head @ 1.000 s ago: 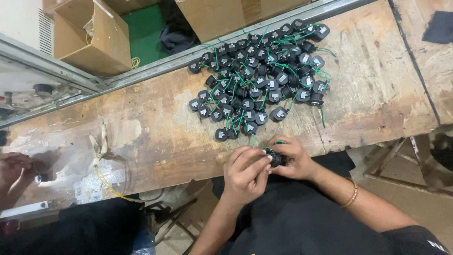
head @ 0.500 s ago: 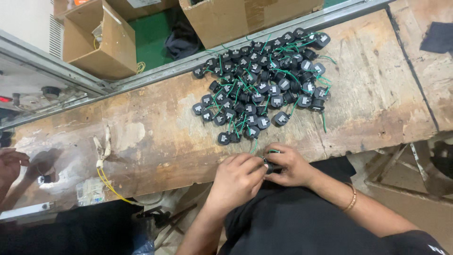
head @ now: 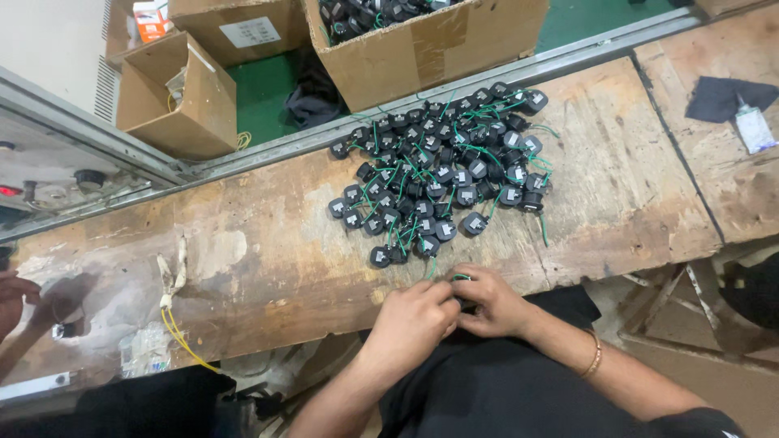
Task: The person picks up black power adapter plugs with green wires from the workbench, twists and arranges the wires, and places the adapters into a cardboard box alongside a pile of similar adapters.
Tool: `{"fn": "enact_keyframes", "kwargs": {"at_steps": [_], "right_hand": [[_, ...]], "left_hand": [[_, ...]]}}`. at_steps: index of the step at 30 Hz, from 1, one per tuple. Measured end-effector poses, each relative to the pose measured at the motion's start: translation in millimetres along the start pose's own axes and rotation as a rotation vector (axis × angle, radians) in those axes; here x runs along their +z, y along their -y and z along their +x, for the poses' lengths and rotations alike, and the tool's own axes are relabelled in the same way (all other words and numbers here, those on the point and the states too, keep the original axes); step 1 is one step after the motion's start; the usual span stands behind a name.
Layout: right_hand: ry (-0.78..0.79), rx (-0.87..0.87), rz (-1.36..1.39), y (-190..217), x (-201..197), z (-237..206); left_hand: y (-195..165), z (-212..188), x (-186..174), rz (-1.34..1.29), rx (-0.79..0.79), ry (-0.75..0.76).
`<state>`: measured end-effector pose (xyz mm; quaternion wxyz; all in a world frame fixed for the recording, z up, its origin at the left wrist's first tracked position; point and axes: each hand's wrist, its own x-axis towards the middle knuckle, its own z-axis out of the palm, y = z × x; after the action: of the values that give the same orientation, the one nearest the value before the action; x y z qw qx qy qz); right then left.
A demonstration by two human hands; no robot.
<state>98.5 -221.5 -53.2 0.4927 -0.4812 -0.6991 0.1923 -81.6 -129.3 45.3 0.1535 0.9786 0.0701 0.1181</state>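
- Left hand [head: 410,320] and right hand [head: 493,302] meet at the lower centre of the frame, both pinched on one small black plastic component with a green wire [head: 459,284], mostly hidden between the fingers
- Heap of matching black components [head: 442,174] lies just above, at the centre of the worn wooden workbench [head: 268,259]
- Open cardboard box [head: 422,40] stands at the top; another person's hand [head: 16,296] shows at the left edge

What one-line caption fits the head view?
Both hands, left hand and right hand, work a small black part beside a pile of black parts.
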Motion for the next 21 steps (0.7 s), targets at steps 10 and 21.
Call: {"fn": "enact_keyframes", "kwargs": {"at_steps": [10, 21], "right_hand": [[0.075, -0.073, -0.028, 1.2, -4.5, 1.7], [0.116, -0.101, 0.055, 5.9, -12.2, 6.0]], "left_hand": [[12.4, 4.4, -8.6, 0.079, 0.174, 0.158], [20.5, 3.6, -15.8, -0.145, 0.174, 0.176]]}}
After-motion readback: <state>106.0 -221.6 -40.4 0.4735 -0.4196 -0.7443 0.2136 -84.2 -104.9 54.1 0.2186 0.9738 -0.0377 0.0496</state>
